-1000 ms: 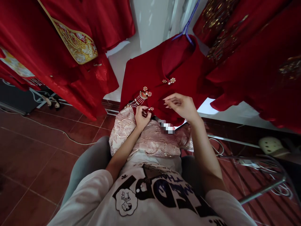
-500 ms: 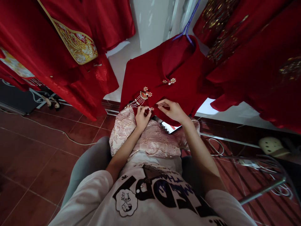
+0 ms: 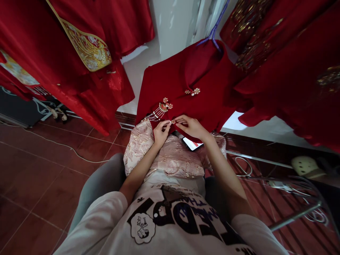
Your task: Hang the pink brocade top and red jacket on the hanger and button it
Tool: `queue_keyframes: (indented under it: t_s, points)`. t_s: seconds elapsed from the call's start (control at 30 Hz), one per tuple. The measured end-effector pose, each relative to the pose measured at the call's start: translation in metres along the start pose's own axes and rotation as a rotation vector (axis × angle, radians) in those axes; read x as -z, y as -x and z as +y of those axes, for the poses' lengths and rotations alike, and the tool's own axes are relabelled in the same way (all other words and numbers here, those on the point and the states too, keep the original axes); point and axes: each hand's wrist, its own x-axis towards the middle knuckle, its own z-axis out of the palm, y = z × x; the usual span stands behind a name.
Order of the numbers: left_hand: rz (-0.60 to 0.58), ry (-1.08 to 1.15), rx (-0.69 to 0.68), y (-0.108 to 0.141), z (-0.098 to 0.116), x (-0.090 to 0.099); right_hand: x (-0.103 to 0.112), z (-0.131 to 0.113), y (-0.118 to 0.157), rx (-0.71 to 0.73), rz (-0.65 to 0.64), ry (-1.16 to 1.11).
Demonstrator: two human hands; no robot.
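A deep red garment point(image 3: 186, 78) hangs from a purple hanger point(image 3: 214, 32) and drapes towards my lap. It carries a gold tasselled ornament with pearl strands point(image 3: 158, 112) and a pearl-and-gold frog fastening point(image 3: 194, 92). My left hand point(image 3: 161, 132) and my right hand point(image 3: 191, 126) meet at a small pearl fastening point(image 3: 173, 121) on the garment's edge. Fingertips of both hands pinch it, partly hiding it. Below my hands, a pink-gold brocade garment point(image 3: 170, 159) lies on my lap, with a phone point(image 3: 191, 143) on it.
Red gowns with gold embroidery hang close on the left point(image 3: 66, 46) and right point(image 3: 287, 60). Below lie a dark red tile floor point(image 3: 45, 177) with a white cable point(image 3: 74, 152), and a metal-legged stand point(image 3: 294, 216) at the lower right.
My right hand has moved left and down to the small pearl fastening, next to my left hand. More of the phone shows below my right wrist.
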Motion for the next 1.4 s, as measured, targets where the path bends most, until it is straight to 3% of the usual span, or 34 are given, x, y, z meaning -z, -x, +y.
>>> queue_keyframes:
  t_s: [0.27,0.63,1.4]
  points:
    - [0.015,-0.002,0.013,-0.001,-0.001,0.0,0.0,0.0,0.001,-0.002,-0.019,-0.02]
    - [0.012,-0.058,-0.032,-0.002,0.015,0.004,0.001,0.0,0.001,-0.008,-0.024,-0.008]
    - [-0.049,-0.029,0.059,-0.002,0.01,0.0,-0.002,0.002,0.0,-0.033,-0.027,0.007]
